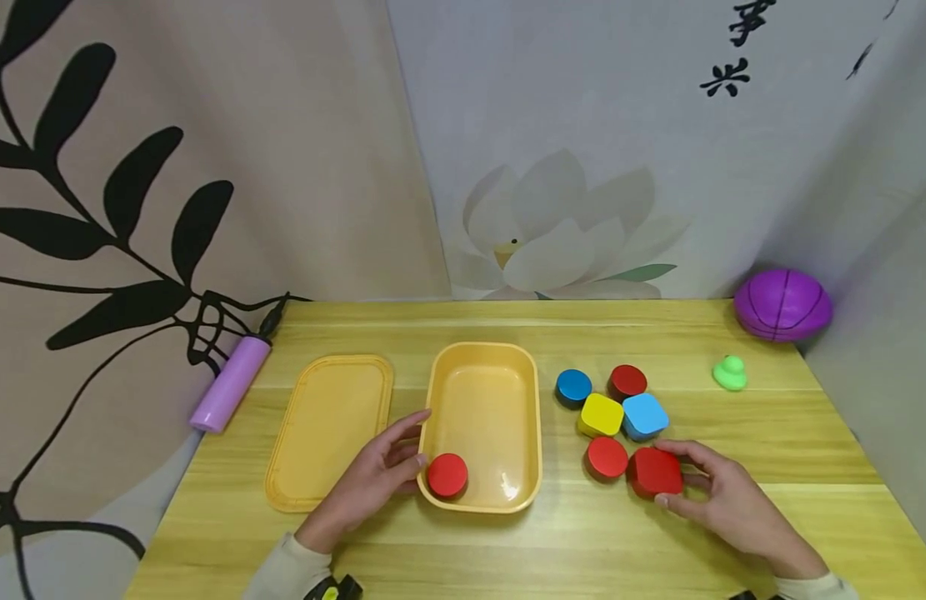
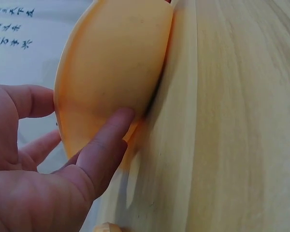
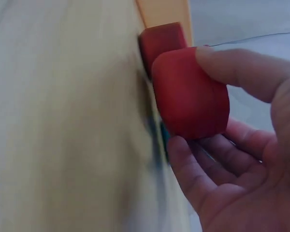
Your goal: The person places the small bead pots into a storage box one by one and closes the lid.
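A rounded square red block [image 1: 655,472] is pinched between the thumb and fingers of my right hand [image 1: 733,504]. In the right wrist view the same red block [image 3: 191,94] fills the grip, with another red block [image 3: 159,43] behind it. My left hand [image 1: 372,475] touches the left side of a yellow-orange plastic box [image 1: 539,417]. The left wrist view shows relaxed fingers [image 2: 104,145] against the outer wall of the box [image 2: 116,63]. One round red block [image 1: 447,476] lies inside the box, at its near left corner.
Right of the box sit a round red block [image 1: 606,459], yellow block [image 1: 601,415], light blue block [image 1: 645,417], blue round block [image 1: 573,388] and dark red block [image 1: 628,382]. A lid [image 1: 335,425], purple pump [image 1: 233,383], green toy [image 1: 730,373] and purple ball [image 1: 783,305] surround them.
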{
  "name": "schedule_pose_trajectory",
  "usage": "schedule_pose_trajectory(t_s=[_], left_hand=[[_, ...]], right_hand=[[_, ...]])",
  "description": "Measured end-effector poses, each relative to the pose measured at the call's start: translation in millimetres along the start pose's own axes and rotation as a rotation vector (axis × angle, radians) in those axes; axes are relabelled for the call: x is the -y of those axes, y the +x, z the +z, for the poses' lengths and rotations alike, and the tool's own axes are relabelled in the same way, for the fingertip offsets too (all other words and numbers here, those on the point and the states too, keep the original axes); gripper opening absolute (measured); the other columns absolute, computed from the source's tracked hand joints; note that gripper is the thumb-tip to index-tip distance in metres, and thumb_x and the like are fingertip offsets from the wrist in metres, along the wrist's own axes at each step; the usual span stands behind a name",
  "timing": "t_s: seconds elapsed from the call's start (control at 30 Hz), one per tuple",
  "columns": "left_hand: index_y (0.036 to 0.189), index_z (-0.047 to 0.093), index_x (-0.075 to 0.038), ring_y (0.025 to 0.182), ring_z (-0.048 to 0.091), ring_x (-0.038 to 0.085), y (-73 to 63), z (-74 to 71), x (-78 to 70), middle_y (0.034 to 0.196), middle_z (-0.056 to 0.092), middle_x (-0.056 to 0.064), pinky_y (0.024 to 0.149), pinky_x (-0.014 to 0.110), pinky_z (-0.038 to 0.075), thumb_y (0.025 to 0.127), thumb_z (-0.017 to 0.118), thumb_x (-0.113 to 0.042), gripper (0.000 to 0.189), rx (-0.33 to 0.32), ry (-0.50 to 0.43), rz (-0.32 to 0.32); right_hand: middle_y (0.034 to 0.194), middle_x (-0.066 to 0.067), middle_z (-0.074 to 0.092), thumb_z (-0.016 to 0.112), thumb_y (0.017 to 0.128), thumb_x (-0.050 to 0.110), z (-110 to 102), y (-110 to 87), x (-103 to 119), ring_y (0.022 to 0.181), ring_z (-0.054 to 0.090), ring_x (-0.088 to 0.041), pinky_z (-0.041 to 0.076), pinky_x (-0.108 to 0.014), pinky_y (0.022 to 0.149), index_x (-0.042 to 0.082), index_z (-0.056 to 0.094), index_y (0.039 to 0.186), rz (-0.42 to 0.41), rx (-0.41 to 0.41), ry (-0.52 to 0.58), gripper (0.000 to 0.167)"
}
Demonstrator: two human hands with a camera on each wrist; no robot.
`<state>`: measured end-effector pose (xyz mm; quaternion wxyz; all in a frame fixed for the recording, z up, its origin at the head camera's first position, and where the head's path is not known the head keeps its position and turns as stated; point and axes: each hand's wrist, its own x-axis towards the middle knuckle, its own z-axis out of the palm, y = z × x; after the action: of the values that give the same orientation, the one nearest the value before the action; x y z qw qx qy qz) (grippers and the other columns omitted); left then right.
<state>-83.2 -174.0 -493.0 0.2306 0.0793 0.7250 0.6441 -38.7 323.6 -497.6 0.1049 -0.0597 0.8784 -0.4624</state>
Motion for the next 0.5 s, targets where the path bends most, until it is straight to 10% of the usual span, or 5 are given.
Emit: schedule_pose_trajectory(t_s=[0.2,0.5], left_hand=[[0.163,0.038,-0.029,0.141,0.053,0.039,-0.6,1.2,-1.3,0.161,0.04,0.022,0.092,0.041,0.062,0.108,0.063,-0.02,0.062,-0.01,0.012,-0.003],[0.162,0.04,-0.03,0.137,0.057,0.036,1.0,2.9,-2.8,0.159,0.044,0.019,0.088,0.041,0.063,0.107,0.063,-0.017,0.061,-0.039,0.041,-0.004]], right_hand=[[0.136,-0.013,0.066,0.091,0.084,0.016,-4,0.4,17,0.112,0.065,0.004,0.056,-0.014,0.091,0.007,0.063,0.14,-0.185,-0.076,-0.025,0.063],[0.13,-0.005,0.07,0.09,0.085,0.012,-1,27.1,52,0.108,0.067,-0.003,0.056,-0.014,0.092,0.006,0.064,0.138,-0.332,-0.081,-0.002,0.06]])
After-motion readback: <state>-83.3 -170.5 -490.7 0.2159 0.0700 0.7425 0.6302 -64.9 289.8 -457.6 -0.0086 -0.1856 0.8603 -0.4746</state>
